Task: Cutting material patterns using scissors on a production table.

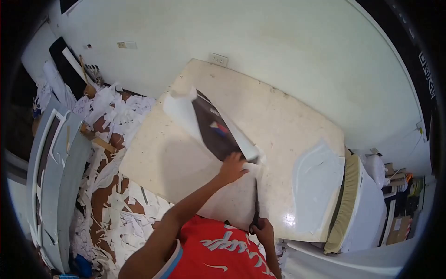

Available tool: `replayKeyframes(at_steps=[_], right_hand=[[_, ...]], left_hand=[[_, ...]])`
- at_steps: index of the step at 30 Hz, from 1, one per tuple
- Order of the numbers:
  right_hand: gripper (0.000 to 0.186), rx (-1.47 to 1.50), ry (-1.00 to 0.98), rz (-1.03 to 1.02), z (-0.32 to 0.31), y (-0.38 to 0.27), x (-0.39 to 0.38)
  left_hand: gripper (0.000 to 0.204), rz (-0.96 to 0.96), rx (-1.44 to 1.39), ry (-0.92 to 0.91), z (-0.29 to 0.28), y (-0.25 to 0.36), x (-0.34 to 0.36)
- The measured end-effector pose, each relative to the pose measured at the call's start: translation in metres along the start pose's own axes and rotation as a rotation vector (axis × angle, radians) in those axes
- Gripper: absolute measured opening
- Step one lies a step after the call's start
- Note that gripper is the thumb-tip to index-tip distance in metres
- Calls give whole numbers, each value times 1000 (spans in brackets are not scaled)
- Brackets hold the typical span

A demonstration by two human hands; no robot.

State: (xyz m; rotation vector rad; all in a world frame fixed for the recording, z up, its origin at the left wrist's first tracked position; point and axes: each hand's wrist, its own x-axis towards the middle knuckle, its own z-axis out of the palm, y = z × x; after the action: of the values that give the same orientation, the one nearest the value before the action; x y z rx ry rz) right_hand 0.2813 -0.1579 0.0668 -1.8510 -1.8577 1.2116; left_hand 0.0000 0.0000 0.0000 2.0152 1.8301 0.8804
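My left hand lies on the lower end of a dark brown printed piece with a red and blue patch, its fingers spread over it and the white paper around it. The piece lies on a cream board and is somewhat blurred. My right hand grips long black scissors at the board's front edge, with the blades pointing up toward the left hand. A translucent white curved sheet lies at the right of the board.
Paper scraps cover the brown floor at left. Curved grey panels stand at far left. An olive cushion and cluttered shelving are at right. A white wall with a socket backs the board.
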Motion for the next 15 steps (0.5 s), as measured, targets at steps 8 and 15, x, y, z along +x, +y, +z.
replayKeyframes(at_steps=[8,15], right_hand=[[36,139,-40,147,6,-23,-2],[40,-20,-190,-44,19,-34,7]], left_hand=[[25,8,328,-199,-98,-24,29],[42,-96,280,230,-111,-119,-24]])
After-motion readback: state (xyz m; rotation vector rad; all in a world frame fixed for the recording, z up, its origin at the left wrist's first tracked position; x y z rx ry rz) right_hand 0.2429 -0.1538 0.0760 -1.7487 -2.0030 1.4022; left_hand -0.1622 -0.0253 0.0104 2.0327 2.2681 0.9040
